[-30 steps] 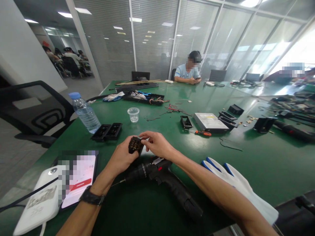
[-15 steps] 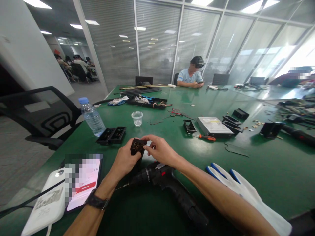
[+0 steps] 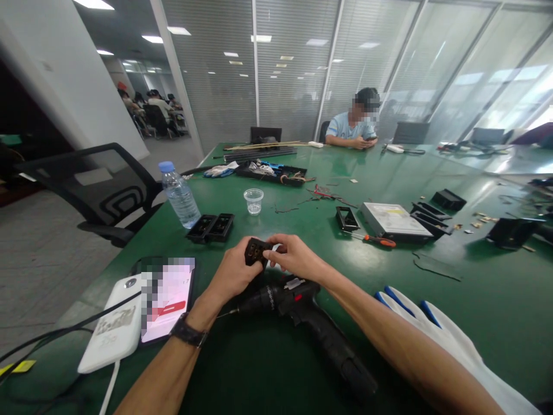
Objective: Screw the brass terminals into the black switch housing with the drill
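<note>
"Where is the thing being worked on?"

"It's a small black block (image 3: 254, 250) with a few openings in its face, a dull metallic tint inside them. It is held up off the green surface (image 3: 389, 265), just above a black power drill (image 3: 302, 302) lying on its side."

"And the hands?"

"The left hand (image 3: 237, 268) is clamped on the block, wrapping its left side, thumb across the lower front. The right hand (image 3: 296, 256) has its thumb and fingers drawn close together at the block's right edge. I cannot tell whether they pinch something small there or only touch it."

"How would it feel to handle?"

"Light and stiff, I'd judge, like hard moulded plastic: little give, perhaps somewhat slick. Any metal pieces inside look like the delicate part. The outer walls seem the place to take hold, keeping fingertips off the openings."

"What lies around?"

"Beyond the left hand, two open black housings (image 3: 221, 227) sit side by side, near a clear plastic cup (image 3: 253, 203). To the right of the drill, a white glove (image 3: 453, 340) with blue fingertips lies flat."
</note>
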`<state>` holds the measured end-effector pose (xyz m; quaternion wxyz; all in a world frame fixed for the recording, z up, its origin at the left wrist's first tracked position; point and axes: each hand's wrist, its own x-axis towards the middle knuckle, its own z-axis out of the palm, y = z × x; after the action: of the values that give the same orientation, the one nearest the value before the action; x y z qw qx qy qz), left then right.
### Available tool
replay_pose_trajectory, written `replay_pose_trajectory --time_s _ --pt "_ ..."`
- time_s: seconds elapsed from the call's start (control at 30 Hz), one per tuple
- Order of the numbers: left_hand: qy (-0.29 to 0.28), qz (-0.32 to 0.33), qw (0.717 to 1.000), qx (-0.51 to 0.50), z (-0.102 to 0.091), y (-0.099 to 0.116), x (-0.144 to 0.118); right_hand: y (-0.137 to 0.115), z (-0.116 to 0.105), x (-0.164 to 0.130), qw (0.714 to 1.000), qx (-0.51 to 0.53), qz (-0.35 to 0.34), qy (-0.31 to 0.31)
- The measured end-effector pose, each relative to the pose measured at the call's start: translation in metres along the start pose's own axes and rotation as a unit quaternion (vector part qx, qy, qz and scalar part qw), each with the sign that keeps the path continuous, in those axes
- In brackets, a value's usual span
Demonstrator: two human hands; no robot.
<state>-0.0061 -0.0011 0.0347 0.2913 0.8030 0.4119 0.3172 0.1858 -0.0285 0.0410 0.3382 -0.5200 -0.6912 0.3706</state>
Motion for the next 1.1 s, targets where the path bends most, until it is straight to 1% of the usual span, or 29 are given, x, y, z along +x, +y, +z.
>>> replay_pose_trajectory --time_s 0.17,0.4,0.53,0.63,0.7,0.83,0.9,0.93,1.0,1.1 --pt "-0.006 -0.01 1.0 0.001 -0.001 -0.001 0.0 -0.003 0.0 -0.001 1.0 0.012 0.003 0.003" --pt "0.005 -0.009 1.0 -0.014 -0.002 -0.002 0.001 -0.011 -0.002 -0.003 0.999 0.02 -0.023 0.011" --pt "0.001 -0.001 1.0 -0.02 0.0 -0.001 0.001 -0.007 -0.001 -0.002 0.999 0.037 -0.022 0.014" --pt "0.0 0.006 1.0 -0.026 0.001 0.0 0.002 -0.003 0.0 -0.001 0.998 0.064 -0.007 0.016" --pt "0.008 0.005 0.999 -0.031 0.002 -0.002 0.003 0.001 0.001 0.001 0.996 0.088 0.008 0.012" --pt "0.038 -0.013 0.997 -0.063 0.004 -0.009 0.005 0.009 0.001 0.006 0.989 0.141 0.039 0.007" --pt "0.056 -0.033 0.995 -0.072 0.004 -0.013 0.006 0.014 -0.001 0.01 0.984 0.17 0.056 0.017" --pt "0.074 -0.042 0.994 -0.069 0.003 -0.013 0.007 0.017 -0.002 0.012 0.98 0.186 0.062 0.027" --pt "0.132 -0.046 0.989 -0.053 0.0 -0.012 0.007 0.022 -0.005 0.015 0.971 0.22 0.071 0.056" --pt "0.227 -0.008 0.974 -0.013 -0.005 -0.004 0.005 0.028 -0.008 0.02 0.953 0.273 0.074 0.107"
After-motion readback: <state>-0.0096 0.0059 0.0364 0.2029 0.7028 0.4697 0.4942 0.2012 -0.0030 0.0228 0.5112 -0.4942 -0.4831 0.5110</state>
